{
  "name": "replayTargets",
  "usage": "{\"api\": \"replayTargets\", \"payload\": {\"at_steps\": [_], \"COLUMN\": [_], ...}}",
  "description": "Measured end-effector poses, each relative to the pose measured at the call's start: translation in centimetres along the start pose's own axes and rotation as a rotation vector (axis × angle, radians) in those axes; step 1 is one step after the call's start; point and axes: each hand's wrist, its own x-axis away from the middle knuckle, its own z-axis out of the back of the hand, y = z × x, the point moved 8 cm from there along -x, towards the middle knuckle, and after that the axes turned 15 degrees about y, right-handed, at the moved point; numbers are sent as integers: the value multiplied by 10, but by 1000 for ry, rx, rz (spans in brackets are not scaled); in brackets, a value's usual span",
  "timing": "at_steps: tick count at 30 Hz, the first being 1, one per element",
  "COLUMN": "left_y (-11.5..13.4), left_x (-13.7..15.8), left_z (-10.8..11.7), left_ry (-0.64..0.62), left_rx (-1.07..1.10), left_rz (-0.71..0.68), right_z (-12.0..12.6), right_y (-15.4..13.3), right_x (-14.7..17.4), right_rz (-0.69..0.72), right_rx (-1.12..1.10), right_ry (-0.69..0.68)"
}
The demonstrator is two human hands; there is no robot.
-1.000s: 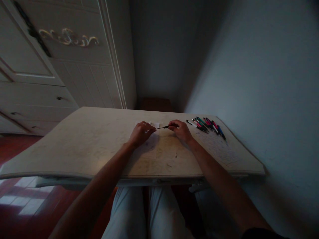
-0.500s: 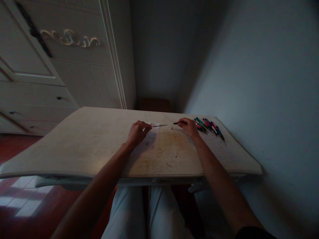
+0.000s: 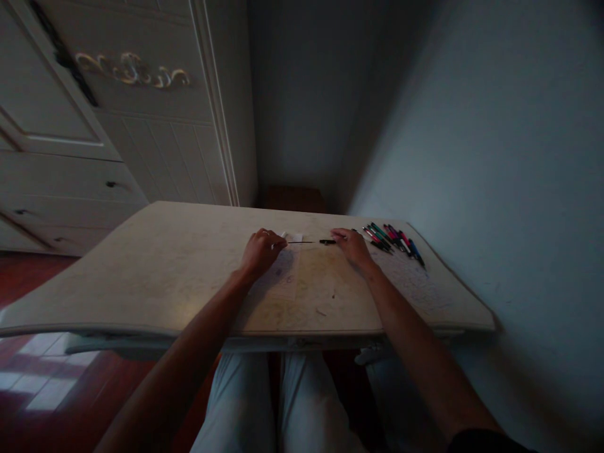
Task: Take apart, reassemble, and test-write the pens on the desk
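Note:
In the head view my left hand (image 3: pixel 260 251) is closed, its fingertips pinching one end of a thin dark pen refill (image 3: pixel 302 242). The refill points right, over the top edge of a scribbled sheet of paper (image 3: pixel 285 284). Opposite it, my right hand (image 3: pixel 353 247) is closed on a short black pen barrel (image 3: pixel 326 241), which points left at the refill. A small gap separates the two tips. Fine details of both parts are too small to make out.
Several coloured pens (image 3: pixel 391 236) lie in a heap right of my right hand, above another scribbled sheet (image 3: pixel 418 286). Small loose bits (image 3: pixel 321 313) lie near the front edge of the white table (image 3: pixel 189 264). A wall (image 3: pixel 519 189) borders the right side.
My right hand has moved left and slightly down with the black pen barrel, so the gap to the refill is narrower. My left hand is almost still; the refill now looks more level.

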Motion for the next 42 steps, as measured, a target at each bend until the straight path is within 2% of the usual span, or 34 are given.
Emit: {"api": "replayTargets", "payload": {"at_steps": [3, 5, 10, 14, 20, 25, 31, 34, 42], "left_y": [1, 3, 6, 8, 8, 2, -3, 0, 6], "left_x": [-1, -1, -2, -2, -2, -4, -2, 0, 7], "left_z": [2, 3, 3, 2, 4, 7, 3, -1, -11], "left_ry": [16, 22, 33, 45, 64, 75, 21, -23, -126], "left_rx": [21, 28, 51, 74, 60, 17, -55, -67, -170], "left_rz": [8, 9, 4, -35, -71, -39, 8, -11, -67], "right_z": [9, 9, -10, -24, -23, -16, -3, 0, -18], "right_y": [-9, -20, -52, -63, -63, -57, -43, -33, -12], "right_x": [-2, -1, 16, 27, 26, 20, 9, 5, 8], "right_rz": [3, 19, 175, 290, 332, 336, 317, 283, 211], "right_rx": [-33, -64, -118, -64, -65, -48, 41, 121, 303], "right_ry": [87, 98, -72, -198, -173, -126, -21, 19, -85]}}
